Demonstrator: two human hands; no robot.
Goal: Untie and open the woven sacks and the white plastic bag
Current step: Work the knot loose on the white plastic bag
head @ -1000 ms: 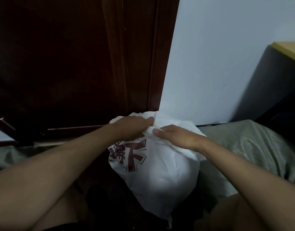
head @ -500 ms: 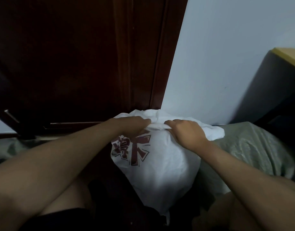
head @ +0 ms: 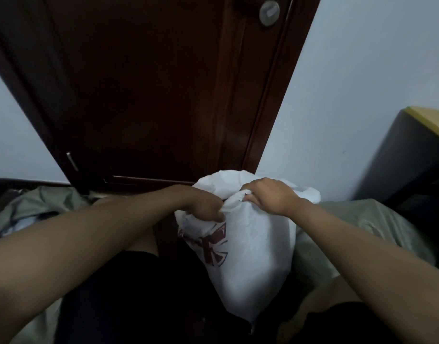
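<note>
A full white plastic bag [head: 253, 256] with dark red print stands between my knees, in front of the door. My left hand [head: 201, 203] grips the bunched plastic at the left of the bag's neck. My right hand [head: 268, 196] pinches the twisted top on the right side, knuckles up. The two hands sit close together over the knot, which they largely hide. A grey-green woven sack [head: 362, 229] lies to the right of the bag, and another grey-green woven sack [head: 32, 209] lies at the left with crumpled folds.
A dark brown wooden door [head: 151, 90] with a round metal lock [head: 269, 11] rises straight ahead. The pale wall [head: 362, 83] stands to its right. A dark cabinet with a yellow top [head: 429, 122] stands at the far right.
The view has tilted upward, showing more of the door. My right hand has curled tighter onto the bag's top, and my left hand has dropped slightly lower on the neck.
</note>
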